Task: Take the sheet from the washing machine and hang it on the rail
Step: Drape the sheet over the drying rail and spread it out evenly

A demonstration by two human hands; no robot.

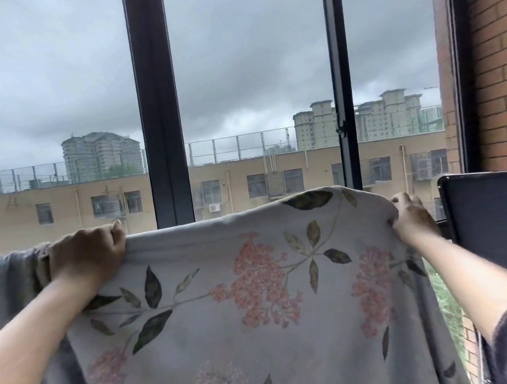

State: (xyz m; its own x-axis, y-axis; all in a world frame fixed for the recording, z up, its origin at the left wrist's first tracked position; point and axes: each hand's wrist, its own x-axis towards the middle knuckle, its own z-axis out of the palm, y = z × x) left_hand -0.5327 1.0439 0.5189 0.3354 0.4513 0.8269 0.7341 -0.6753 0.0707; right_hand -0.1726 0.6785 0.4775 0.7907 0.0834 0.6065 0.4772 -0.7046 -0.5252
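A light grey sheet [231, 323] printed with pink flowers and dark leaves hangs in front of me, filling the lower half of the view. Its top edge runs level between my two hands. My left hand [88, 255] grips that top edge at the left, fingers curled over it. My right hand [410, 218] pinches the sheet's upper right corner. More of the sheet drapes down at the far left. The rail is hidden under the fabric, and the washing machine is out of view.
A big window with dark frame posts [159, 107] stands right behind the sheet, showing buildings and grey sky. A brick wall [502, 62] closes the right side. A dark flat panel [501, 223] stands beside my right hand.
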